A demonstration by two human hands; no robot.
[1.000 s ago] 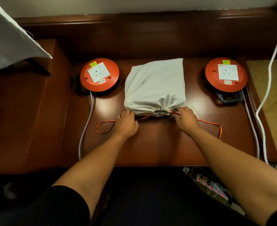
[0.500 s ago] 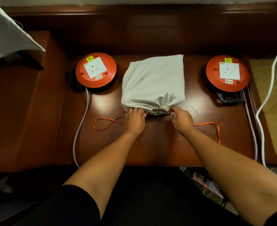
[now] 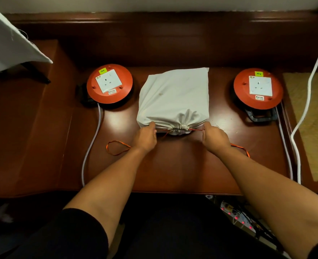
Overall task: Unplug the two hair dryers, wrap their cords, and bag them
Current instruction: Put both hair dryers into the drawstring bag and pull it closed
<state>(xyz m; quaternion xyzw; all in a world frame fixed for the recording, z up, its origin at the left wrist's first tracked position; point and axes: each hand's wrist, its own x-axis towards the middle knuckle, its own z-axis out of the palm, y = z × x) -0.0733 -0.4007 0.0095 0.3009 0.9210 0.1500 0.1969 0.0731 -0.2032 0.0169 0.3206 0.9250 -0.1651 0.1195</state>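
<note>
The white bag (image 3: 175, 98) is drawn closed, so whatever is inside cannot be seen, the small labels on the two orange cord reels (image 3: 109, 85) (image 3: 258, 88) are too small to read, and the white cloth (image 3: 6, 42) is cut off at the left edge.

Dark red-brown polished wooden bench (image 3: 182, 171), raised back ledge (image 3: 154, 34); pale wall (image 3: 154, 4) above; woven tan mat (image 3: 315, 116) at right; glossy reflections, dim warm light
</note>
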